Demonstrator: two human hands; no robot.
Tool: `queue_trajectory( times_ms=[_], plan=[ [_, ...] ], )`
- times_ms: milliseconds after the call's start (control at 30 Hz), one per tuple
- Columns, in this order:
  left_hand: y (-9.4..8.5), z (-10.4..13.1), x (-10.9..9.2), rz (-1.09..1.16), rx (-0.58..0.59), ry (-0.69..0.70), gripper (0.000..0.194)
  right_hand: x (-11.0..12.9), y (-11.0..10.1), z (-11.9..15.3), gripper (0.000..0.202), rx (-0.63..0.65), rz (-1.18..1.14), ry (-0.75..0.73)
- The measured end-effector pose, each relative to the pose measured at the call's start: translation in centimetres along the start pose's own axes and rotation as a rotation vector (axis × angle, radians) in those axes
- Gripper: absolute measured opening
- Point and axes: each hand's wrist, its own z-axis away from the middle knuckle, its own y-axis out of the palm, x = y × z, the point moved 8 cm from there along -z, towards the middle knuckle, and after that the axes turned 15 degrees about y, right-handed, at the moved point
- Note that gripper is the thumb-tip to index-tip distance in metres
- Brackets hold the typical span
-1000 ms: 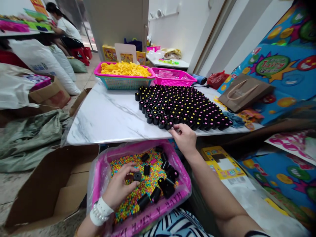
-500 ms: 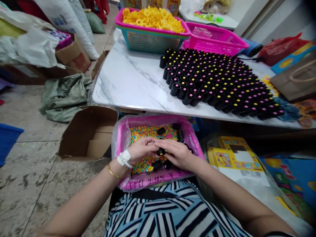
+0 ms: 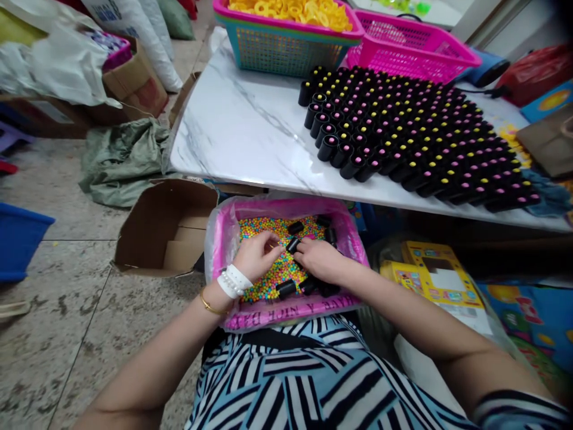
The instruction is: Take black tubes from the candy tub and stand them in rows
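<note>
A pink basket (image 3: 286, 206) lined with clear plastic sits on my lap, holding many small coloured beads (image 3: 264, 286). My right hand (image 3: 320, 260) grips a short black tube (image 3: 293, 245) by one end, just above the beads. To its left, my left hand (image 3: 257, 257) is over the beads with thumb and fingers curled together; what lies between the fingertips is too small to make out. Other black tubes (image 3: 286, 289) lie loose on the beads, some partly hidden by my right hand.
Rows of upright black tubes (image 3: 403, 131) with pink or yellow beads in their tops cover the right of the marbled table (image 3: 242, 119). Behind stand a basket of yellow rings (image 3: 290, 42) and a pink basket (image 3: 412, 54). An open cardboard box (image 3: 165, 227) is on the left.
My hands have moved apart; the left shifted toward the beads, while the right holds a black tube away from it. The view has tilted down slightly.
</note>
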Motion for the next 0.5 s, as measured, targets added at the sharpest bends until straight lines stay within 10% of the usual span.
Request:
queue_trajectory(
  times_ms=[267,500],
  plan=[
    [-0.8,-0.4,-1.2,-0.065,0.06,-0.017,0.019,-4.2,-2.5,2.8,0.03,-0.141,-0.802,0.094],
    [0.0,-4.4,-5.1,-0.408,0.391,0.104,0.027,-6.2,-3.5,5.1,0.031,-0.345,-1.06,0.108]
  ],
)
